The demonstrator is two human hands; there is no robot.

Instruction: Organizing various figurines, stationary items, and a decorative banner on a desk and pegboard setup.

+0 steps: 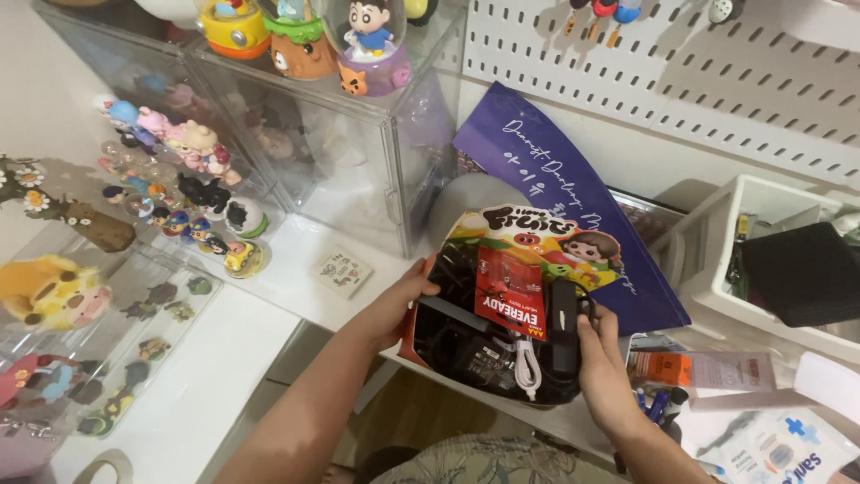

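The right hand [605, 363] has its fingers [587, 324] curled shut around a slim black device [563, 327] that stands nearly upright, its long axis running from the hand up toward the pegboard. The left hand [399, 305] grips the left rim of a colourful cartoon-printed bag [528, 235], thumb over the edge and fingers closed behind it, holding the mouth open. The bag's opening faces the camera, and its long axis tilts up and away toward the purple paper bag [573, 188] just behind it. Inside the cartoon bag lie black cables, a coiled white cable [527, 363] and a red battery pack [509, 291], the pack touching the black device's left side.

The bag sits at the front edge of the white desk [296, 269]. Left of the bag there is bare desk with a small square card [341, 272]; farther left are figurines [202, 148] and a clear display case [358, 152]. Right of the bag, a white bin [717, 269] stands close, and packets [708, 369] crowd the desk just below it.
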